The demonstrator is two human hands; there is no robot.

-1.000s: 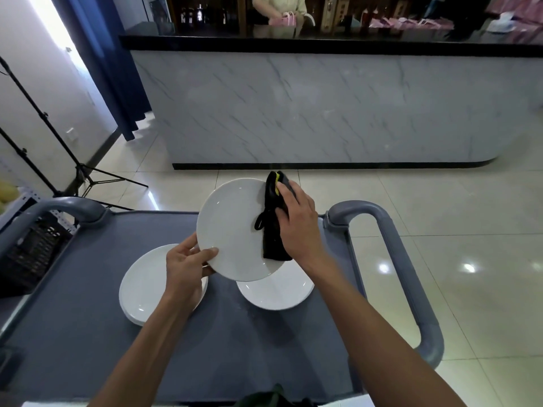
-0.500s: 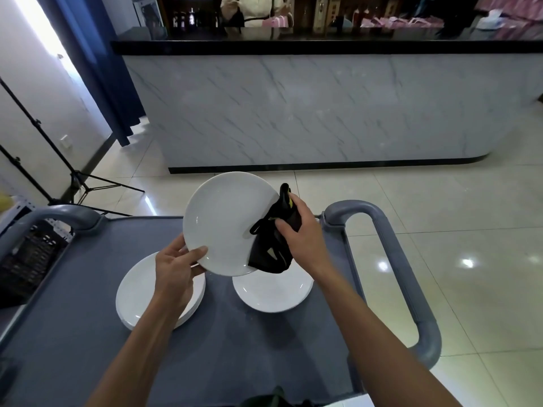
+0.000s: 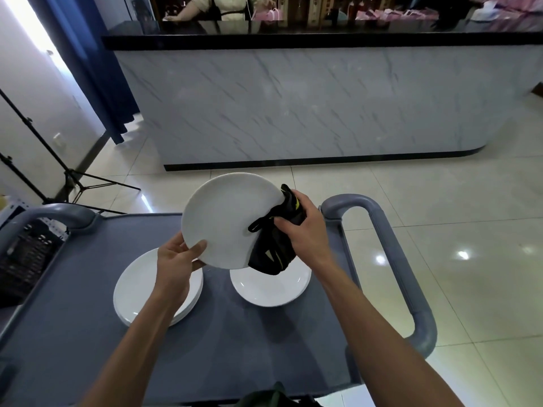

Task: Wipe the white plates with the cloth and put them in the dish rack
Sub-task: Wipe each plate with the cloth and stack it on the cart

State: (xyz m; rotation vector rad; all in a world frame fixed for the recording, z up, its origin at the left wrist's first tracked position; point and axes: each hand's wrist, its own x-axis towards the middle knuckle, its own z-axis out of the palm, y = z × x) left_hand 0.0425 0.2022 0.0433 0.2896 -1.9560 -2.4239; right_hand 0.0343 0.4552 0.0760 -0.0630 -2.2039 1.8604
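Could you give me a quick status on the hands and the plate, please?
Left hand grips raised plate at lower rim. Right hand holds black cloth against its right edge. Nothing in the way.

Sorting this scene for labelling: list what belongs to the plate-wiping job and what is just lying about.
Part of the job:
- held plate, gripped by left hand
- black cloth, gripped by right hand
- stacked plates
- single plate
- black rack

Just there:
- tripod
- marble counter
- blue curtain

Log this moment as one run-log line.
step: wiping | left hand: holds raised plate | right hand: grips cloth on plate edge | rack: not loaded
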